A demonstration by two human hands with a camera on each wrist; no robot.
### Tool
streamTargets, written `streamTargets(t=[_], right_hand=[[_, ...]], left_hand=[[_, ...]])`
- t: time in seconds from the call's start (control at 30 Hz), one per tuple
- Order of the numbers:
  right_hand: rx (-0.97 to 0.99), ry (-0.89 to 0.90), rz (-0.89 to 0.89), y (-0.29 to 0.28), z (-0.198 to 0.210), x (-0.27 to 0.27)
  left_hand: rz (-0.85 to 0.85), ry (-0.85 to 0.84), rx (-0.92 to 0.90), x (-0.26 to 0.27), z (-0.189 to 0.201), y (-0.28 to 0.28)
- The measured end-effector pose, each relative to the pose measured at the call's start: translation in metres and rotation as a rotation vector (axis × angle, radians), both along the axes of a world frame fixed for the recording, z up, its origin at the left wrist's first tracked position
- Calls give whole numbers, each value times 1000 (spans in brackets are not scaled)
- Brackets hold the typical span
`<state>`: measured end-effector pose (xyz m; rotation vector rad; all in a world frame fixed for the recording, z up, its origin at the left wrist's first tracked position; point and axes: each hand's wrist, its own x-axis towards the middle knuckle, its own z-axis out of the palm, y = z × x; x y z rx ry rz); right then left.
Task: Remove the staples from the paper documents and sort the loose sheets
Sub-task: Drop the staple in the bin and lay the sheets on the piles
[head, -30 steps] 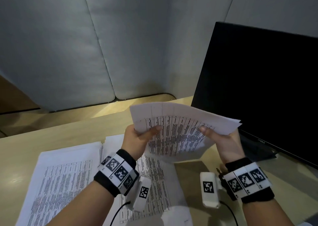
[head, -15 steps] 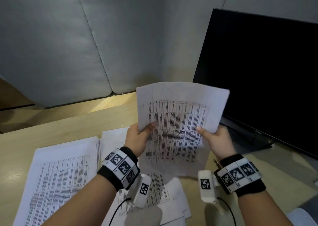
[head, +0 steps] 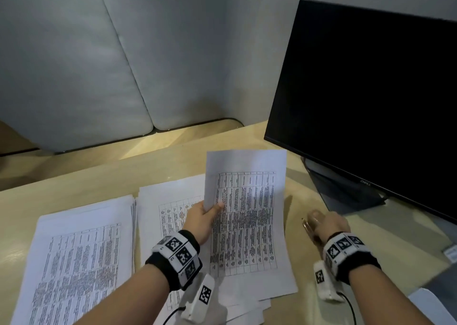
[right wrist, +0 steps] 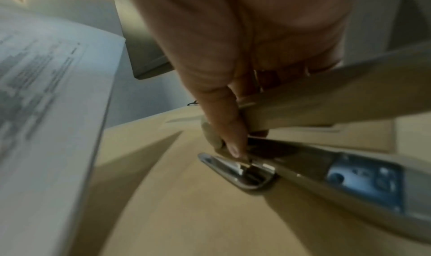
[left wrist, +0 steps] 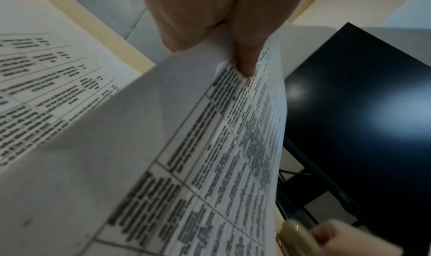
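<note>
A stapled document [head: 247,213] printed with tables hangs tilted over the desk. My left hand [head: 202,216] pinches its left edge, thumb on top. The left wrist view shows the thumb [left wrist: 247,57] pressing the printed page [left wrist: 186,149]. My right hand [head: 326,225] is off the paper, low on the desk to the right. It grips a beige stapler [head: 308,225]. In the right wrist view my fingers curl round the stapler's upper arm [right wrist: 303,112], and its metal front plate [right wrist: 238,169] lies just above the desk. I cannot make out a staple in the document.
A thick stack of printed sheets [head: 81,250] lies at the left, and looser sheets [head: 170,206] lie under the held document. A black monitor [head: 371,89] on its stand fills the right. Grey padded panels [head: 99,65] close the back of the wooden desk [head: 74,181].
Both hands held the document up before. My right hand has let go, dropped right to the desk and taken the stapler. The left hand alone has lowered the document.
</note>
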<state>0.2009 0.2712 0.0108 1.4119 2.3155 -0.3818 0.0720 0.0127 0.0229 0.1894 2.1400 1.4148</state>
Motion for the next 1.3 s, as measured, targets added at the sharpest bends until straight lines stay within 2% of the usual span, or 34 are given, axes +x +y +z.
streamTargets(t=[0.07, 0.17, 0.27, 0.3, 0.37, 0.47, 0.73, 0.87, 1.03, 1.23, 1.3], right_hand=[[-20, 276, -55, 1, 21, -13], [-104, 872, -177, -6, 62, -38], [-372, 1453, -225, -31, 111, -66], [-453, 1580, -196, -41, 125, -73], [-561, 1698, -71, -61, 143, -84], [-665, 1745, 31, -85, 152, -91], [-792, 1670, -117, -106, 138, -100], [-702, 1628, -241, -109, 134, -103], [-638, 1622, -268, -106, 131, -104], [-639, 1660, -285, -94, 123, -103], [-534, 1632, -294, -87, 119, -99]], left_hand=[[-37, -1, -9, 3, 2, 3], [-70, 3, -6, 9, 7, 9], [-93, 22, 0, 14, 10, 14], [-99, 26, 4, 15, 11, 15], [-117, 36, 6, 19, 14, 16], [-132, 65, -3, 21, 17, 16], [-218, 127, -35, 27, 8, 15], [-305, 212, -69, 30, 4, 16], [-379, 276, -86, 34, 5, 15], [-339, 226, -77, 32, 4, 16], [-293, 204, -100, 28, 2, 12]])
